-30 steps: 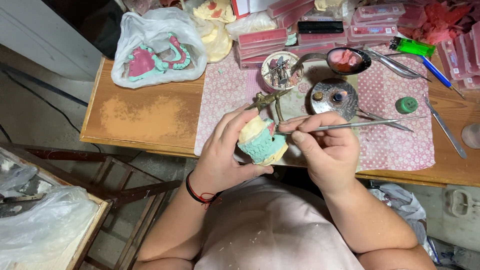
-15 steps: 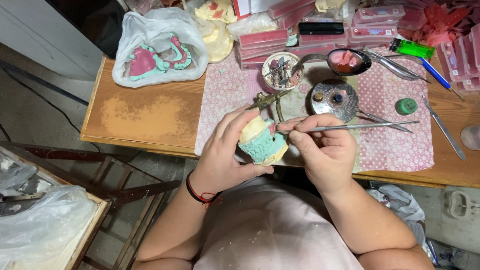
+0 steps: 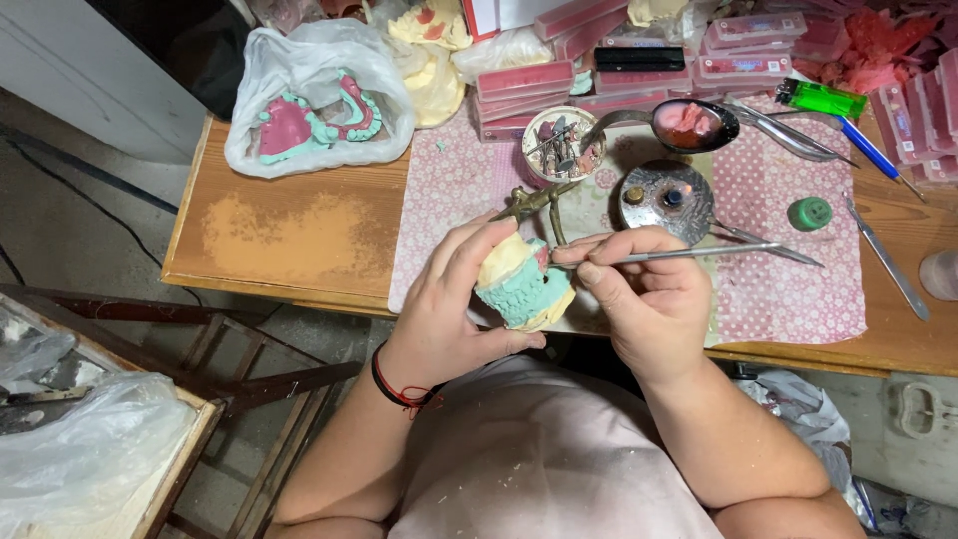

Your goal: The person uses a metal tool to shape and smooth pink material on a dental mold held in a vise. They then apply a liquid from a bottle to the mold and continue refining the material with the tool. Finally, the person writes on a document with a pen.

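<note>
Teal-green and cream plaster fills the left hand (image 3: 454, 299), which is closed around a dental cast (image 3: 521, 286) held just above the near edge of the tabletop (image 3: 289, 235), close to the person's chest. The right hand (image 3: 649, 304) is closed in a pen grip on a slim metal carving tool (image 3: 699, 254), its working end touching the top of the cast where a strip of pink shows between the cream and the teal. A red-and-black cord bracelet (image 3: 399, 389) circles the left wrist.

Just beyond the hands a small brass-coloured stand (image 3: 534, 200) sits on a pink patterned cloth (image 3: 788, 269), beside a round metal dish (image 3: 669, 195) and a green cap (image 3: 809, 213). Farther back stand a cup of small tools (image 3: 561, 145), a ladle holding pink wax (image 3: 689, 122), stacked pink boxes (image 3: 539, 85), a green lighter (image 3: 823, 98) and a blue pen (image 3: 870, 150). A clear plastic bag (image 3: 309, 95) at the back left holds another pink-and-teal piece.

Judging by the tool's contact, shaping of the pink strip appears to be under way; how much of it is finished cannot be told, since most of that surface is hidden behind the fingers and thumb. The bagged piece lies well apart from the hands, with nothing touching it
</note>
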